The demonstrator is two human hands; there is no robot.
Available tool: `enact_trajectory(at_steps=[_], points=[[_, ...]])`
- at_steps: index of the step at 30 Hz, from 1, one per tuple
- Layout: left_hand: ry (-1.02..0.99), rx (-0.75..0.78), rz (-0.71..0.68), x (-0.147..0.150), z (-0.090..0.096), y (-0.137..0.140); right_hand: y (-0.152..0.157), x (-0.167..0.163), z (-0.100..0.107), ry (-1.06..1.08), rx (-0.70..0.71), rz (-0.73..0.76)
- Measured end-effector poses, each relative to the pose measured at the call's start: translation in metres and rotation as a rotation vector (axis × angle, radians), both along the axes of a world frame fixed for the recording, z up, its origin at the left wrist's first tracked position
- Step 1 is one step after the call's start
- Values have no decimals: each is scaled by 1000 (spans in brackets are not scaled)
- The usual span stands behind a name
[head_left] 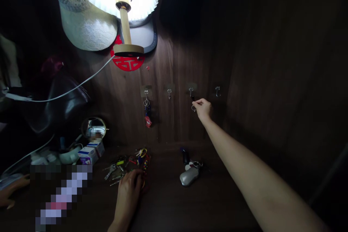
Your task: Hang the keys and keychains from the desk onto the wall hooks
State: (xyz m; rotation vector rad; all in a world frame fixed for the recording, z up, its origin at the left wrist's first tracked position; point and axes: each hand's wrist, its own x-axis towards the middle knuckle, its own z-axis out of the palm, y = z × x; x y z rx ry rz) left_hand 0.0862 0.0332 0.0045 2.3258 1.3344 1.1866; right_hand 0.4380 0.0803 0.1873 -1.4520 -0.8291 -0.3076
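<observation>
At the wooden back wall, my right hand (203,108) is raised with fingers pinched on a key ring (193,108). A small dark piece above the ring is right below a metal hook (191,90); whether it hangs on the hook I cannot tell. My left hand (128,187) rests low on the dark surface, fingers loosely bent and thumb apart, beside a loose pile of keys (119,166). A string of coloured beads (145,165) lies by its fingertips. Between the hands lies a silver oval case (189,177) with a ring and a dark fob (185,156).
Keys with a red tag (148,121) hang from the leftmost hook (146,91). Two more hooks (169,91) are on the wall. A lit lamp (125,25) hangs above, before caps (89,29). Boxes (88,155) and a round mirror (94,127) stand left. Another hand (12,190) shows at left.
</observation>
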Motion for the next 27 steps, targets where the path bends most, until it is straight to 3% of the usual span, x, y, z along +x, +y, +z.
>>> enact_trajectory(at_steps=[3, 12, 27], points=[[6, 0, 11, 0, -1, 1, 6, 2, -5, 5, -41, -8], [8, 12, 23, 0, -2, 3, 18, 10, -31, 42, 6, 72], [34, 43, 8, 0, 1, -1, -23, 5, -116, 84, -66, 279]])
